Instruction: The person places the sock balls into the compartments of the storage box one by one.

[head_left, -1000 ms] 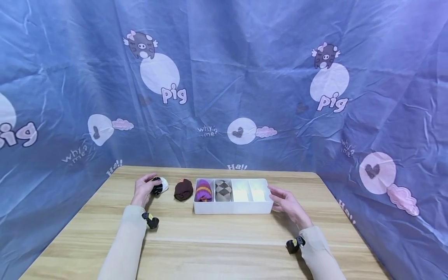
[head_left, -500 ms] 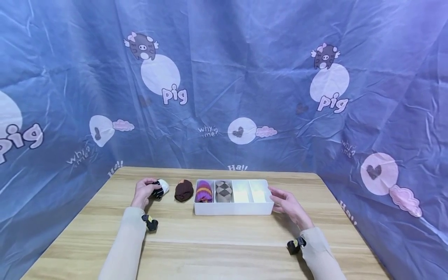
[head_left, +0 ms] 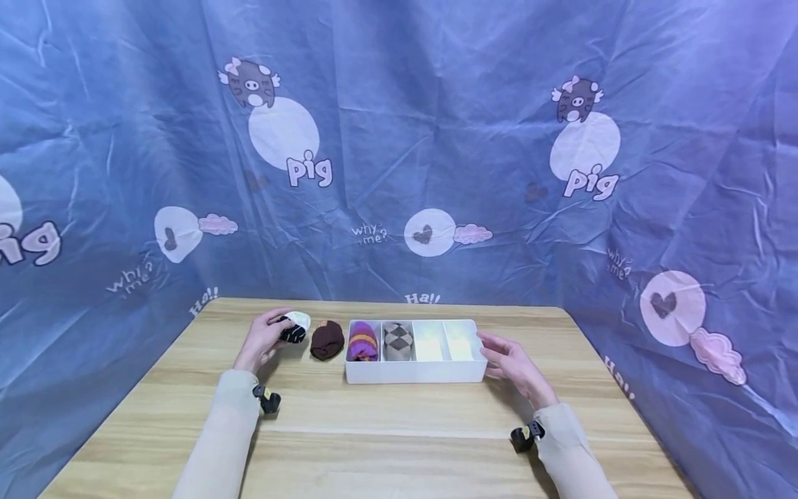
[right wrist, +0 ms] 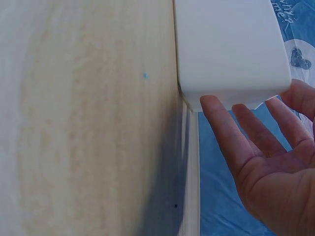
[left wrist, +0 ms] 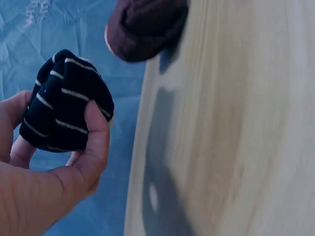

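Note:
My left hand (head_left: 264,339) pinches a rolled-up black sock with thin white stripes (left wrist: 69,105) between thumb and fingers. A white part of this sock shows at its far side in the head view. Just right of it, a dark brown rolled-up sock (head_left: 327,341) lies on the table. The fingertips of my right hand (head_left: 512,362) touch the right end of a white divided box (head_left: 414,372); in the right wrist view its fingers are spread and fairly straight. A purple and orange striped sock (head_left: 363,342) fills the box's leftmost compartment, with a grey argyle sock (head_left: 398,341) beside it.
The two right compartments of the box show their white floors. A wooden table (head_left: 386,443) carries everything, and a blue printed cloth (head_left: 386,159) hangs behind it and along both sides. Each wrist wears a small black camera (head_left: 268,400).
My left hand has taken up the black striped sock and moved slightly right with it, toward the brown sock. My right hand stays at the box end.

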`<action>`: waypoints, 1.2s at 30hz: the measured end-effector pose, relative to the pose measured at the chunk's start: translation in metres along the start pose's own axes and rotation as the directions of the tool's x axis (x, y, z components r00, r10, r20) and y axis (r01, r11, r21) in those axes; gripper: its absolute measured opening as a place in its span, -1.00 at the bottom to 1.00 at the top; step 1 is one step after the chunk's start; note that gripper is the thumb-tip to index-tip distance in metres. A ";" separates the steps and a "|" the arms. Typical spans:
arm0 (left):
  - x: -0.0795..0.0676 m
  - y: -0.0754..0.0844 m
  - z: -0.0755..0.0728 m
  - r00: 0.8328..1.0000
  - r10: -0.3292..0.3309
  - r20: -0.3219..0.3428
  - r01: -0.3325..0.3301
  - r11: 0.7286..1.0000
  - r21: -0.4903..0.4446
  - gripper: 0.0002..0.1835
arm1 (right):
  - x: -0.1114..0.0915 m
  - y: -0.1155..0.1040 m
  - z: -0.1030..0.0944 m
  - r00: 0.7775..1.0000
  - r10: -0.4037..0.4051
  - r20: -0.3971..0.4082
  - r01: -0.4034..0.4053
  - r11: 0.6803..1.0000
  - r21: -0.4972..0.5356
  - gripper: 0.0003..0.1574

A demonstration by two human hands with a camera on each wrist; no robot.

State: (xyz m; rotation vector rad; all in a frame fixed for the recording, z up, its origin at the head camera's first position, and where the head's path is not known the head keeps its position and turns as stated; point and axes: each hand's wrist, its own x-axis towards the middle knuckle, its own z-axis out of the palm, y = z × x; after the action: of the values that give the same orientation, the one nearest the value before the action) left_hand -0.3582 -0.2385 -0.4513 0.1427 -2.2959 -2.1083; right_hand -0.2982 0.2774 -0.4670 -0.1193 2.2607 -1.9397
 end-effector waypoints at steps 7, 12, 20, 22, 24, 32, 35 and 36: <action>-0.001 0.011 0.015 0.999 0.054 0.007 -0.054 0.998 0.041 -0.45 | 0.001 0.000 0.001 1.000 0.000 -0.009 0.000 1.000 -0.003 -0.28; -0.002 0.023 0.024 0.996 0.082 0.020 -0.082 0.997 0.001 -0.61 | 0.001 0.001 0.001 1.000 -0.002 -0.001 0.002 1.000 -0.009 -0.28; -0.005 0.041 0.046 0.980 0.136 0.142 -0.118 0.985 -0.127 -0.48 | 0.001 -0.001 0.000 1.000 -0.008 0.000 0.008 1.000 -0.016 -0.27; -0.006 0.041 0.051 0.973 0.137 0.187 -0.121 0.988 -0.096 -0.42 | 0.001 -0.001 0.000 1.000 -0.006 0.003 0.006 1.000 -0.018 -0.27; -0.007 0.041 0.055 0.967 0.130 0.219 -0.120 0.991 -0.062 -0.41 | 0.001 -0.001 0.000 1.000 -0.002 0.003 0.002 1.000 -0.019 -0.27; -0.009 0.038 0.076 0.968 0.157 0.195 -0.133 0.983 -0.129 -0.42 | 0.002 0.001 0.001 1.000 -0.003 0.000 0.003 1.000 -0.019 -0.28; -0.010 0.034 0.087 0.975 0.179 0.133 -0.159 0.976 -0.151 -0.45 | 0.002 0.002 0.000 1.000 -0.003 -0.002 0.003 1.000 -0.015 -0.28; -0.010 0.033 0.090 0.977 0.185 0.105 -0.167 0.973 -0.157 -0.48 | 0.003 0.002 0.000 1.000 -0.005 0.000 0.005 1.000 -0.015 -0.28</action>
State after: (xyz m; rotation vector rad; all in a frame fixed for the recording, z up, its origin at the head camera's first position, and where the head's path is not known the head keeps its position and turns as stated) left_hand -0.3567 -0.1456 -0.4261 -0.1879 -2.1089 -2.2384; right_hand -0.3009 0.2772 -0.4693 -0.1268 2.2773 -1.9248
